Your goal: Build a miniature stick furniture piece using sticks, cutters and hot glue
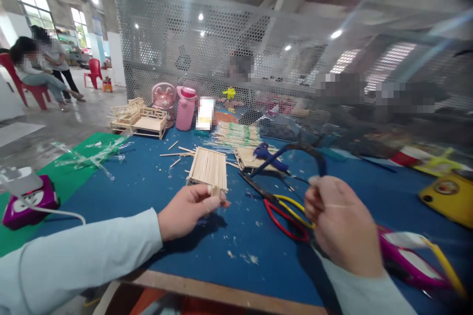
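Note:
My left hand (190, 209) pinches a short bundle of small wooden sticks (215, 191) at the near edge of a slatted stick panel (207, 165). My right hand (342, 221) is closed and smeared by motion, raised over the table's right side. A dark blue curved thing (318, 155) runs behind its fingers; what exactly they hold is unclear. Between the hands lie scissors (284, 219) with one red and one yellow handle. A blue glue gun (271, 156) rests on a small stick frame (246, 159) beyond them.
Behind stand finished stick models (148, 122), a pink bottle (185, 110), a bright phone-like screen (205, 113) and a stick pile (236, 134). A purple power strip (31, 202) is left, another purple device (414, 261) right, beside a yellow box (449, 199). Perforated metal screens the back; people sit beyond.

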Motion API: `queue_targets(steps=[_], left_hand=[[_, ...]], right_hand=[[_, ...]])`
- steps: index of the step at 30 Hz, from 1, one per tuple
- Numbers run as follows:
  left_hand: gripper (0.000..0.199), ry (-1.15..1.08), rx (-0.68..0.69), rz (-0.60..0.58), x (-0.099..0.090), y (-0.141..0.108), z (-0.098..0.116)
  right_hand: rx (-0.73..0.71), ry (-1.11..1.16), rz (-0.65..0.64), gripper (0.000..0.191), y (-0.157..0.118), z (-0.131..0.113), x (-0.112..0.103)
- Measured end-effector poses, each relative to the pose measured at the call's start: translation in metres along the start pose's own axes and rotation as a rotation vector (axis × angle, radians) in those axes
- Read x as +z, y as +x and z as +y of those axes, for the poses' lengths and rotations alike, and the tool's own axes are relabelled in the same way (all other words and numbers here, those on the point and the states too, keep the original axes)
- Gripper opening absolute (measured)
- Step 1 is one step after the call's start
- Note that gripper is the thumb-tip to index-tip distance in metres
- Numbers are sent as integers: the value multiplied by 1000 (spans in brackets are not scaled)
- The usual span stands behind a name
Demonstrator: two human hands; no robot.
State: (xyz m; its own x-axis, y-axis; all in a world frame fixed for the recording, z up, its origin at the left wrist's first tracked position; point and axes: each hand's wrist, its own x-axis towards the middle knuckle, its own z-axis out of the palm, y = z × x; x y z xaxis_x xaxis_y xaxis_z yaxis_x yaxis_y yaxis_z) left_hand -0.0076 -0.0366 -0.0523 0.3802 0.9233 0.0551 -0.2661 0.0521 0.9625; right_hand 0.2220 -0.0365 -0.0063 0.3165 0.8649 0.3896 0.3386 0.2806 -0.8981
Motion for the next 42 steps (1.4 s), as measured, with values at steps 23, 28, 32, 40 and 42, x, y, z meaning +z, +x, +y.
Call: queue_targets(steps=[23, 28, 32, 40, 42], left_hand=[[37, -108, -126, -336, 12, -18, 1], [40, -232, -198, -90, 6, -8, 0], [41, -180, -182, -31, 2, -2, 1], [36, -132, -141, -24, 1, -3, -1], [36, -115, -133, -22, 0, -2, -1]], right_hand=[[213, 530, -585, 37, -64, -6, 47], [79, 235, -398, 29, -43, -12, 16], [21, -95, -420, 31, -34, -13, 9], [-368, -611, -739, 46, -30, -4, 5], [-384, -665, -781, 48, -31, -3, 2]])
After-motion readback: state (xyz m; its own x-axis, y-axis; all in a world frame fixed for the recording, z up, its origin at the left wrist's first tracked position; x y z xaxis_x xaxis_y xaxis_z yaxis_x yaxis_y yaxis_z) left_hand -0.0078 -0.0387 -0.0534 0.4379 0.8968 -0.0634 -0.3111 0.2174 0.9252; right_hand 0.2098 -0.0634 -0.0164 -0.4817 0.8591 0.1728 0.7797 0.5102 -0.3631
